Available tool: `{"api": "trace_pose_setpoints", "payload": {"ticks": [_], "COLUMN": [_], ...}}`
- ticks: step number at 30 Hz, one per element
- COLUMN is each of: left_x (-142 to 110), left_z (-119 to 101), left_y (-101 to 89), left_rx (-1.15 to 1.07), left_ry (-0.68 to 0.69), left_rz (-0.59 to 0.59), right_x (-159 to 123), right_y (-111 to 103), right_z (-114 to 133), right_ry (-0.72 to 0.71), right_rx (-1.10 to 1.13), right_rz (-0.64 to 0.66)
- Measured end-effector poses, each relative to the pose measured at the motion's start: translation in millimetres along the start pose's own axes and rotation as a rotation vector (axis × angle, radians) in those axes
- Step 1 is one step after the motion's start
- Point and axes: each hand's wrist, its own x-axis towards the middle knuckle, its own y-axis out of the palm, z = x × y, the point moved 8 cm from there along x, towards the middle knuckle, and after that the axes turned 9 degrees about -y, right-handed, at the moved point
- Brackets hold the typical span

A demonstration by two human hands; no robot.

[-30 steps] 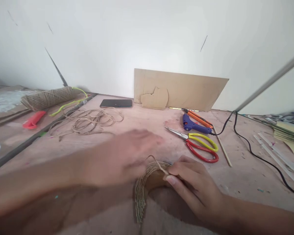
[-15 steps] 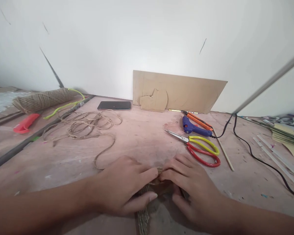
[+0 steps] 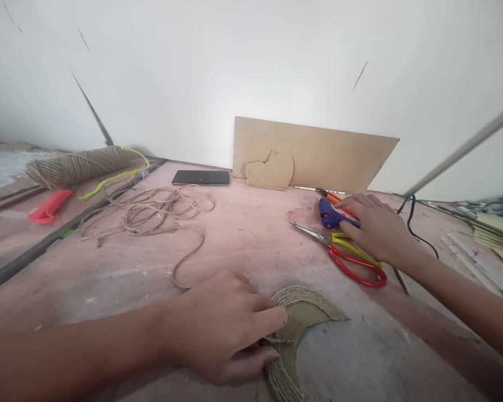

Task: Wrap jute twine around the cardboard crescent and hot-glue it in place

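- Two hands work apart: the left hand (image 3: 226, 326) lies flat on the brown crescent-shaped cardboard piece wound with jute twine (image 3: 295, 329), its fingers (image 3: 272, 318) spread and pressing down rather than gripping, seemingly to keep the wound twine from springing loose.
- That crescent lies on the pink wooden desk (image 3: 243, 234), close to the near edge, just below the left hand.
- A loose strand of jute twine (image 3: 184, 262) runs from under this hand to a tangled heap, which lets it feed freely.
- Over to the right, the right hand (image 3: 377, 226) rests over the blue glue gun (image 3: 333, 215), fingers slightly open and touching it, not closed on it.
- Red-and-yellow-handled scissors (image 3: 352, 259) lie just beside that hand, within easy reach.
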Motion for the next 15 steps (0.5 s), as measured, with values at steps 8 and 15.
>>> {"api": "trace_pose_setpoints", "payload": {"ticks": [8, 15], "left_x": [-0.7, -1.0], "left_z": [4.4, 5.1], "left_y": [2.9, -1.2], "left_rx": [-0.070, -0.085], "left_ry": [-0.022, -0.023], "left_rz": [0.006, -0.015], "right_x": [-5.2, -11.0], "right_y": [28.8, -8.3], "right_z": [-57.4, -12.8], "right_ry": [0.096, 0.150], "right_rx": [0.006, 0.124], "right_rz": [0.186, -0.033]}}
